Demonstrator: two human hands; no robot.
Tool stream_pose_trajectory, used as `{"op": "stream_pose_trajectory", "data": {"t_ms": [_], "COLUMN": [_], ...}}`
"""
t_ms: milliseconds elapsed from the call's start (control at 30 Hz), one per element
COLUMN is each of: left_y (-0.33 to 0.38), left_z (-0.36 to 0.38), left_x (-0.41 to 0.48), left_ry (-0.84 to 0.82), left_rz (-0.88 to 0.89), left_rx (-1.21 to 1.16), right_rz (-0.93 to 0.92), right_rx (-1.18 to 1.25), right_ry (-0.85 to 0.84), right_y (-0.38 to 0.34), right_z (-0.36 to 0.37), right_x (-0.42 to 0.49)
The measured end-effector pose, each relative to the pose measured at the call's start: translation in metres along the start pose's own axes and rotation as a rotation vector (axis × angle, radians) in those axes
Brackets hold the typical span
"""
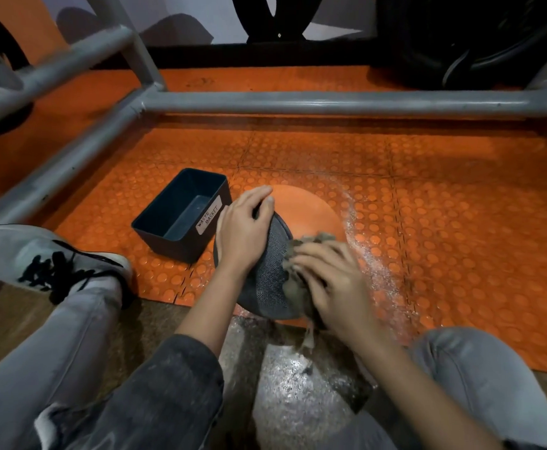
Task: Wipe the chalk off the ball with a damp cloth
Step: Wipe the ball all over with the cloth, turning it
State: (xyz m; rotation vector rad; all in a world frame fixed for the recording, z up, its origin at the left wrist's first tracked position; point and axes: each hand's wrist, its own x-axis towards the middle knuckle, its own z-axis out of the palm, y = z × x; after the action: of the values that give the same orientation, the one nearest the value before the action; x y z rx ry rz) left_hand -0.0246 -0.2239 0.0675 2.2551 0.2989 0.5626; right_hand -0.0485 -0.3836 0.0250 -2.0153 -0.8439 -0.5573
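A dark grey textured ball sits on a smooth orange disc on the studded orange floor mat. My left hand holds the ball's upper left side, fingers curled over its top. My right hand presses a crumpled brownish cloth against the ball's right side; the hand is motion-blurred. A frayed end of the cloth hangs below the hand. White chalk dust lies scattered on the mat to the right of the ball.
A dark bin labelled "WASTE BASKET" stands just left of the ball. Grey metal rack bars cross the far and left sides. My shoe and knees frame the near floor. Black tyres stand at the back.
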Motion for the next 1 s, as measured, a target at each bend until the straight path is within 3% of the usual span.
{"op": "stream_pose_trajectory", "data": {"t_ms": [100, 233, 433, 567, 800, 867, 1000], "left_y": [-0.001, -0.003, -0.007, -0.009, -0.008, -0.009, -0.014], "left_z": [0.002, 0.003, -0.003, -0.004, -0.003, -0.001, -0.005], "left_x": [-0.002, -0.001, -0.002, -0.004, -0.010, -0.010, -0.009], "left_ry": [-0.045, -0.040, 0.026, -0.043, -0.043, -0.019, 0.018], "left_rz": [0.033, 0.029, -0.002, 0.055, 0.058, 0.045, 0.081], "left_rx": [-0.042, -0.056, -0.101, -0.119, -0.127, -0.131, -0.158], "right_rz": [-0.032, 0.100, -0.008, -0.004, 0.601, 0.566, 0.212], "right_rx": [-0.030, -0.024, 0.070, 0.084, 0.230, 0.216, 0.176], "right_ry": [-0.077, -0.191, -0.091, -0.088, -0.096, -0.020, 0.069], "right_y": [0.006, 0.018, -0.009, 0.003, 0.069, 0.058, 0.009], "right_z": [0.002, 0.005, -0.008, -0.009, -0.010, -0.009, -0.012], "right_x": [0.046, 0.099, 0.005, 0.024, 0.094, 0.084, 0.044]}}
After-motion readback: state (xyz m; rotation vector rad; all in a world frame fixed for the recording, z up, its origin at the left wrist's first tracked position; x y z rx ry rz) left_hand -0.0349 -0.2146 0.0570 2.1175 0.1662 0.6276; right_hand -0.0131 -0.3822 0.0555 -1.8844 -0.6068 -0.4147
